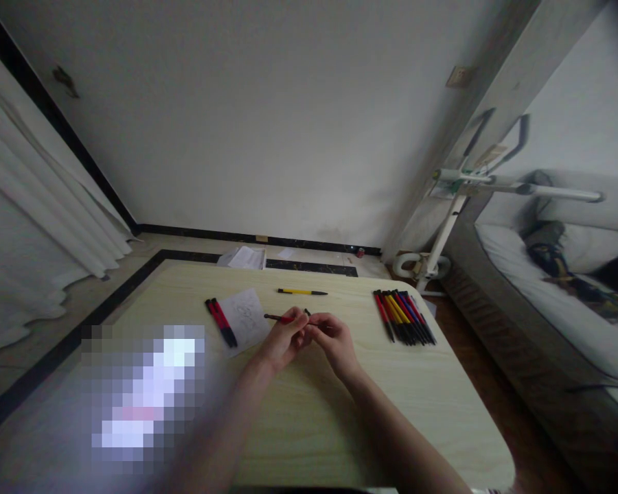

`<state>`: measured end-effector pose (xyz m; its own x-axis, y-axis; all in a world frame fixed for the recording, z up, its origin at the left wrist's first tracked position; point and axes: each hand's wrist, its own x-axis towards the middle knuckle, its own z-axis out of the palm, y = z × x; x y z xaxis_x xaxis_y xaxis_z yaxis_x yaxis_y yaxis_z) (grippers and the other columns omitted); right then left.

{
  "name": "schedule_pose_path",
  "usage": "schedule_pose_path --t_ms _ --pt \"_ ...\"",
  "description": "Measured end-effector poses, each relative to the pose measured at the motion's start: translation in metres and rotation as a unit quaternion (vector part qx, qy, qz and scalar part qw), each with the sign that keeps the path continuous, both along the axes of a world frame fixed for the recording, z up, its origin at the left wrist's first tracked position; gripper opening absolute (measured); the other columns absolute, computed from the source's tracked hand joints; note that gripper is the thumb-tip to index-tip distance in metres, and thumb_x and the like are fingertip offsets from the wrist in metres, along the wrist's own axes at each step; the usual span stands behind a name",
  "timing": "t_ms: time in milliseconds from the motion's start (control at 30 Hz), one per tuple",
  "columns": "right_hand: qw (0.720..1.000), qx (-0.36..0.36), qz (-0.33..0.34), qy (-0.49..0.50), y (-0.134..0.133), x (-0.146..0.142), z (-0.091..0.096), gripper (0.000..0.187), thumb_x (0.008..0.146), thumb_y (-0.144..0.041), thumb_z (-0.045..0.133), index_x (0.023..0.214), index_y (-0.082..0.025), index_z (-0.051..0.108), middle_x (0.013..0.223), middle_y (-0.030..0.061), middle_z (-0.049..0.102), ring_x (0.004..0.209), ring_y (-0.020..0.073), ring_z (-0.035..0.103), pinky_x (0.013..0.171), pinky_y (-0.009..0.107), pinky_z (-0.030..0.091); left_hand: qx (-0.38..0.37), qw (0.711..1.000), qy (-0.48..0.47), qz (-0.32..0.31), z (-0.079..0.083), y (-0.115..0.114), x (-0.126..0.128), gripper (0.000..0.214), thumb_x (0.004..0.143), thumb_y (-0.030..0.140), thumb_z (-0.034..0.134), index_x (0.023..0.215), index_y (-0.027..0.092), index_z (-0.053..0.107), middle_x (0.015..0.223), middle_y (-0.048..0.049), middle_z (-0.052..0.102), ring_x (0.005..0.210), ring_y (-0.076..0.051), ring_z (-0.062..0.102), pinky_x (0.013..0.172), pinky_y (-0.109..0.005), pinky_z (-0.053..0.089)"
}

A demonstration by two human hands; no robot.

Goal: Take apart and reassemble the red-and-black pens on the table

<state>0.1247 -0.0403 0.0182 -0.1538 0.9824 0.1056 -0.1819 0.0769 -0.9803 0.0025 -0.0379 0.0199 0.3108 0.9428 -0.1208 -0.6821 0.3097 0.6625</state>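
Observation:
Over the middle of the table, my left hand [287, 337] is closed round a red and black pen [284, 319], its black end pointing left. My right hand [334, 337] pinches the pen's other end, close against the left fingers, which partly hide it. A small dark piece [307, 312] shows just above the fingertips; I cannot tell whether it belongs to the pen. Beyond the hands a yellow and black pen [303, 291] lies crosswise. To the left, red and black pens [220, 321] lie on the edge of a paper [247, 312] with scribbled lines.
A row of several red, yellow and blue pens [404, 315] lies at the right of the pale wooden table [432, 412]. A blurred bright patch [149, 391] covers the left. Beyond stand a wall, a white exercise frame [445, 233] and a bed [515, 261].

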Motion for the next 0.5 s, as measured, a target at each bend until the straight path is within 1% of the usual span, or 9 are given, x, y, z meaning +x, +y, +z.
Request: schedule_pose_path --t_ms 100,267,367,500 --pt "1.0 -0.009 0.006 -0.001 -0.0011 0.0003 0.0016 0.018 0.065 -0.028 0.068 0.077 -0.016 0.062 0.068 0.0014 0.064 0.061 0.0147 0.06 0.059 0.028 0.048 0.001 1.0 0.007 -0.009 -0.0011 -0.0003 0.0011 0.03 0.067 0.029 0.066 0.059 0.015 0.041 0.049 0.0064 0.04 0.042 -0.003 0.035 0.044 -0.016 0.028" --pt "1.0 -0.018 0.01 0.012 -0.0025 -0.0006 0.0045 0.016 0.066 -0.029 0.066 0.073 -0.016 0.062 0.062 0.0011 0.064 0.056 0.0147 0.06 0.055 0.027 0.048 0.012 1.0 0.003 -0.026 -0.0017 -0.0004 0.0019 0.029 0.071 0.031 0.061 0.059 0.016 0.04 0.046 0.0069 0.035 0.039 -0.004 0.033 0.041 -0.018 0.026" --pt "0.999 -0.02 0.023 0.029 -0.0021 -0.0005 0.0034 0.017 0.067 -0.031 0.065 0.076 -0.016 0.061 0.06 0.0009 0.065 0.053 0.0151 0.06 0.053 0.028 0.048 -0.004 0.999 0.007 -0.037 -0.0026 -0.0004 0.0031 0.031 0.073 0.034 0.059 0.056 0.015 0.04 0.044 0.0064 0.035 0.037 -0.004 0.033 0.039 -0.018 0.024" --pt "0.998 -0.027 0.037 0.039 -0.0012 0.0009 0.0001 0.018 0.069 -0.03 0.064 0.079 -0.016 0.06 0.064 0.0023 0.066 0.054 0.0154 0.061 0.054 0.029 0.049 -0.038 0.997 0.025 -0.058 -0.0061 0.0005 0.0045 0.035 0.074 0.04 0.055 0.053 0.015 0.042 0.038 0.006 0.033 0.034 -0.004 0.031 0.036 -0.019 0.02"
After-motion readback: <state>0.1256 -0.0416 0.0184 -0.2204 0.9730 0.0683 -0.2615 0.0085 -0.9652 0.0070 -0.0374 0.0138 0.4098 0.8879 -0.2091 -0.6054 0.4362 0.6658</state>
